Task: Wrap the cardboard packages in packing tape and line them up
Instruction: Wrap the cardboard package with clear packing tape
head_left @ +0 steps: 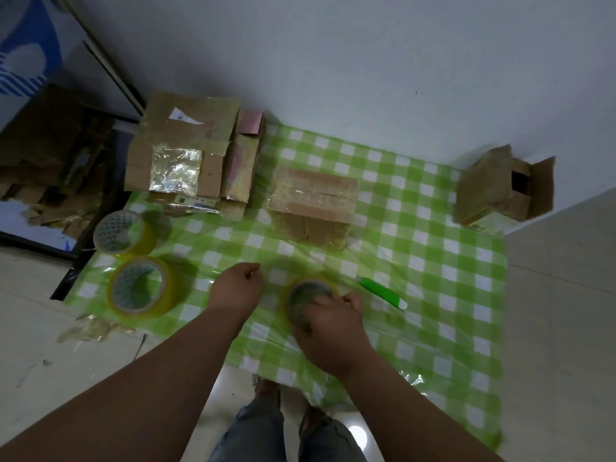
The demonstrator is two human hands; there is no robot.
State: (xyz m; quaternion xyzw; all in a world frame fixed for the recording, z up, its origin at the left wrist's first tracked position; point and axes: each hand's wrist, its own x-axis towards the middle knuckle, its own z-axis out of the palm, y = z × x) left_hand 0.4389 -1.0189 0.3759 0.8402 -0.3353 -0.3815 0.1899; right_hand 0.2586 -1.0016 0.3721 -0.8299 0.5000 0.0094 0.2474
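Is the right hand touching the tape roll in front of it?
Touching. The head view shows the right hand with fingers curled over the near rim of the blurred tape roll; no gap is visible.

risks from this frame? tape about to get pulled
1. The green utility knife lies beside the right hand gripping the blurred yellow tape roll; a sweep could hit it.
2. The green checked plastic cloth is wrinkled and may slide.
3. The left hand isn't steadying the taped cardboard box.
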